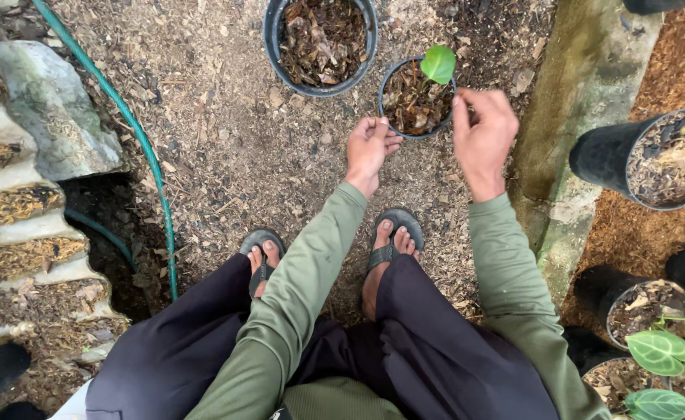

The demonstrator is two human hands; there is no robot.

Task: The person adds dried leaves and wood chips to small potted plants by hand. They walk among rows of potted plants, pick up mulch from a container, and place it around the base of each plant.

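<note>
A small black pot (393, 78) filled with brown bark chips stands on the ground in front of me. A seedling with one round green leaf (439, 64) grows in it. My left hand (369, 148) rests at the pot's near-left rim, fingers curled loosely, holding nothing that I can see. My right hand (482, 134) hovers over the pot's right rim with thumb and fingers pinched together; whether they hold anything is hidden. Both arms wear green sleeves.
A larger black pot (273, 35) of bark stands behind left. A green hose (146, 152) curves along the left by corrugated sheeting (15, 225). A mossy concrete curb (583, 85) runs on the right, with more pots (603, 155) and leafy plants (657, 350) beyond.
</note>
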